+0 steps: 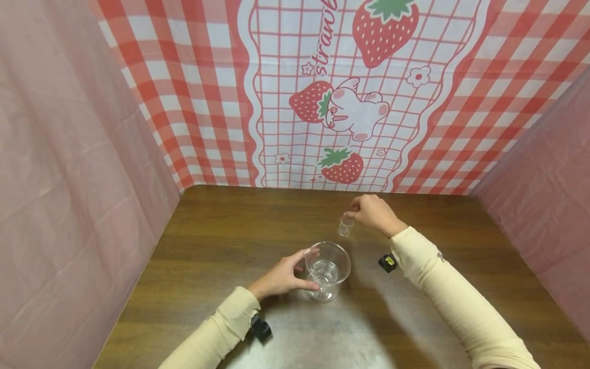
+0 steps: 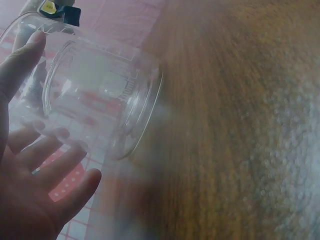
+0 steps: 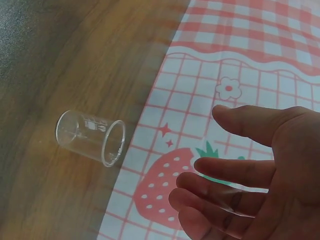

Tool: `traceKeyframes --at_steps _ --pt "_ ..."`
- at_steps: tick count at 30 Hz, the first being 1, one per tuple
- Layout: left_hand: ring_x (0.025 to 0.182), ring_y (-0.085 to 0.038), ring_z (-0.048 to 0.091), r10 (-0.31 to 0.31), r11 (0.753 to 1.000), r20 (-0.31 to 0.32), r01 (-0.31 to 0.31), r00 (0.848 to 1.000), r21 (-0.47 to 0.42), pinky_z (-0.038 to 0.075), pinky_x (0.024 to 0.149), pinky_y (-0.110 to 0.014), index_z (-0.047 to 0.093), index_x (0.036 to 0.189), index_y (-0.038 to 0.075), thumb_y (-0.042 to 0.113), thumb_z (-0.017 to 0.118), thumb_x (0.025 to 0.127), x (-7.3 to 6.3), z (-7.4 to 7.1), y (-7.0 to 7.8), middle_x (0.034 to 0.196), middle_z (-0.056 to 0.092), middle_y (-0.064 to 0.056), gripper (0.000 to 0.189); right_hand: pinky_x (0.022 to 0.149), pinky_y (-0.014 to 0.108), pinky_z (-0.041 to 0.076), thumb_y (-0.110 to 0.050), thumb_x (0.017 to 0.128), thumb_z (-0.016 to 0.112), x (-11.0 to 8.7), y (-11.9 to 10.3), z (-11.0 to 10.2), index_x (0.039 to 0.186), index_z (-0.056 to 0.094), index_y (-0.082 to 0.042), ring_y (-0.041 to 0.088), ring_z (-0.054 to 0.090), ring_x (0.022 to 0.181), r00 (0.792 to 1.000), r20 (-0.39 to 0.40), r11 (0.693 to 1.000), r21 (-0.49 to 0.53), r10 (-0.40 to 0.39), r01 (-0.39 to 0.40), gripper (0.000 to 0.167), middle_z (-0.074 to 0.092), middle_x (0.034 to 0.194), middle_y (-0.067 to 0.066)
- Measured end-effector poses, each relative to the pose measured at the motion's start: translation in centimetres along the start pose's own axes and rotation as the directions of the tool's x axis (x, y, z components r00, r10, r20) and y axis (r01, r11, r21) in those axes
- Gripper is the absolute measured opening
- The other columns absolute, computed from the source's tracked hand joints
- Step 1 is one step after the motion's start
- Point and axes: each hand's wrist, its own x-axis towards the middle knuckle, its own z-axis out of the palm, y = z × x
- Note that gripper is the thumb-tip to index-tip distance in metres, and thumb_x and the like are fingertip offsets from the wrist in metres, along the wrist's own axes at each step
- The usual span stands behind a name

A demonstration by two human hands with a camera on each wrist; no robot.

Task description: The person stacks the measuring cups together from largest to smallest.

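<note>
sleeves [image 1: 454, 294]: long, cream | left wrist camera [image 1: 261, 328]: black, boxy | right wrist camera [image 1: 383, 263]: black, yellow patch [image 1: 390, 261]

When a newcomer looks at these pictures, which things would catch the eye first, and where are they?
Probably the red-and-white strawberry cloth, hanging behind the wooden table, comes first. Next is the large clear beaker, low in the head view, with the left grip around its side. Farther back stands a small clear beaker, the right grip near its rim.
</note>
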Motion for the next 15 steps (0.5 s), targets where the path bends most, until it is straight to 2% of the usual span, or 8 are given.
traceKeyframes --at_steps 15 --pt "0.129 -0.029 0.054 0.004 1.000 -0.005 -0.004 1.000 -0.015 0.050 0.104 -0.044 0.044 0.144 0.007 0.021 0.084 0.076 0.1 0.1 -0.2 0.146 0.052 -0.010 0.079 0.086 0.053 0.055 -0.037 0.087 0.070 0.8 0.7 1.3 0.112 0.069 0.005 0.043 0.066 0.102 0.994 0.031 0.994 0.010 0.105 -0.106 0.048 0.070 0.112 0.024"
